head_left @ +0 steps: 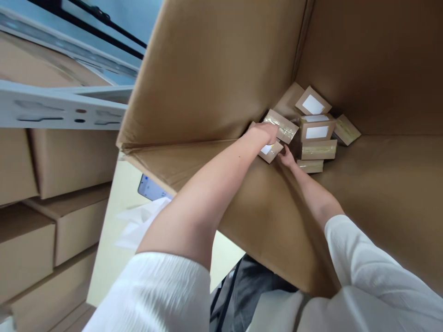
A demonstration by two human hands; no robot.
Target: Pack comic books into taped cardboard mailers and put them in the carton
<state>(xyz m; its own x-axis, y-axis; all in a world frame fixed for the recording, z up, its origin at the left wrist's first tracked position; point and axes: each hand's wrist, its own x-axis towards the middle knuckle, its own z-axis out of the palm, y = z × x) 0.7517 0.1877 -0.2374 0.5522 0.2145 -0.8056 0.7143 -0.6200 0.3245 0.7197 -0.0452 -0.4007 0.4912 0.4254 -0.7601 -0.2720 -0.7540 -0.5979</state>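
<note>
Both my arms reach down into a large cardboard box (221, 69). My left hand (269, 132) is closed over a small cardboard box with a white label (268, 155); its fingertips are partly hidden. Right beside that hand lies another small box with clear tape (285, 127). My right hand (286, 157) is at the labelled box's right corner, with thumb and fingers apart. To the right of my hands are several more small boxes, among them a labelled one (316, 132), a taped one (319, 150) and a tilted one (346, 130) against the far side.
Larger cardboard boxes (74, 161) are stacked on the left below a white metal shelf rail (62, 108). On a pale table (104, 253) outside the big box lie a phone (151, 186) and crumpled white paper (141, 219). The big box's walls rise around my arms.
</note>
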